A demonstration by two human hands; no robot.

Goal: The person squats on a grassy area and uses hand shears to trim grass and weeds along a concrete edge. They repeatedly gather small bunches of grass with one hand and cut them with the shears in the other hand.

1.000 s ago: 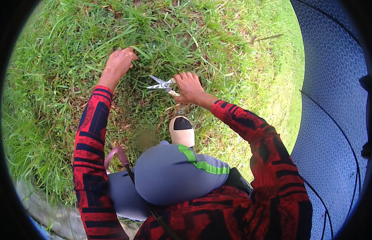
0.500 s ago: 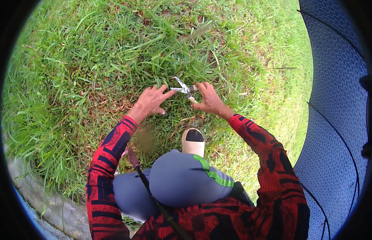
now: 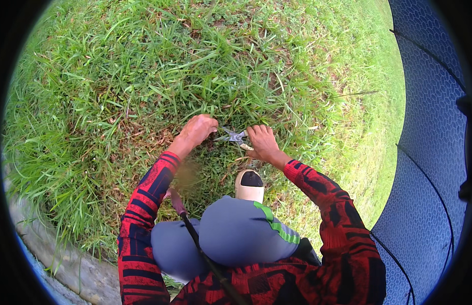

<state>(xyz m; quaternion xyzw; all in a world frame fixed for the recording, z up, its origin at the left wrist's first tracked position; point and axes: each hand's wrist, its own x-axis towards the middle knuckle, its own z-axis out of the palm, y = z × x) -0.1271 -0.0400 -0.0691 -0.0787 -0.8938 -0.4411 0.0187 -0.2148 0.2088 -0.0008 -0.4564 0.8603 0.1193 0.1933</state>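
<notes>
My right hand point(image 3: 263, 141) is closed round the pale handles of a pair of garden shears point(image 3: 236, 136). The metal blades point left, spread apart, low over the grass point(image 3: 215, 94). Just left of the blade tips, my left hand point(image 3: 199, 128) has its fingers drawn together in a pinch on some grass. How many blades of grass it holds is too small to tell.
A beige shoe point(image 3: 250, 185) and my bent knees in grey trousers point(image 3: 228, 229) are below the hands. A dark strap point(image 3: 203, 249) crosses my lap. Blue patterned fabric point(image 3: 429, 117) rises at the right, and a stone edge point(image 3: 68, 256) curves along the lower left.
My left hand has gone from spread fingers to a pinch near the blades. Both hands and the shears have come slightly lower in the view.
</notes>
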